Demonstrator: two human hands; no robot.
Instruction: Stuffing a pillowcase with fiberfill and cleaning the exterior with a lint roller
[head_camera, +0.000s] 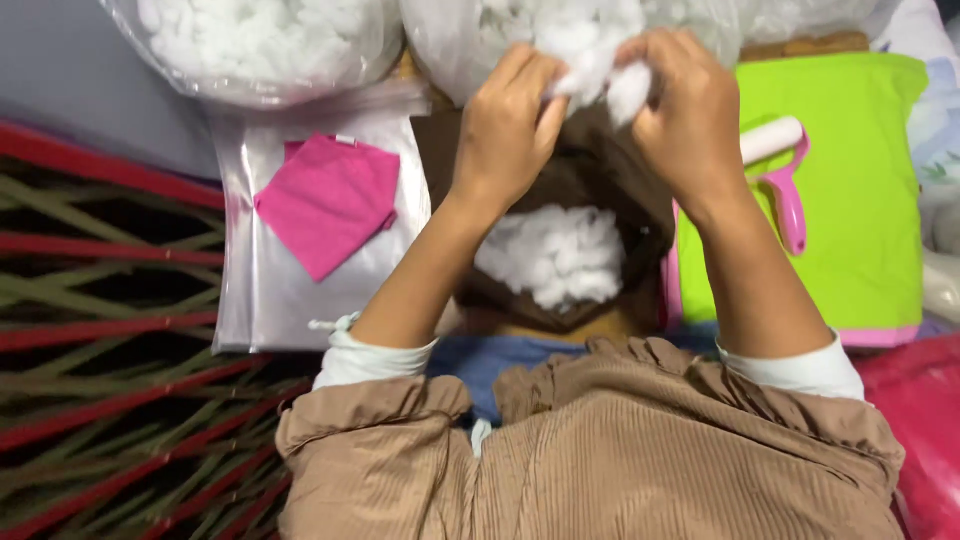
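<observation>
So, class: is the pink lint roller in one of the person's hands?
No. The lint roller lies alone on the green cloth, while both the left hand and right hand pull white stuffing.

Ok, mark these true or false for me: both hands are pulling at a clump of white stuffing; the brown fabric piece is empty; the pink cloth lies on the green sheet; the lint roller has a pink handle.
1. Both hands, left hand and right hand, grip a clump of white stuffing: true.
2. The brown fabric piece is empty: false, white stuffing sits in it.
3. The pink cloth lies on the green sheet: false, it lies on a clear plastic bag.
4. The lint roller has a pink handle: true.
</observation>
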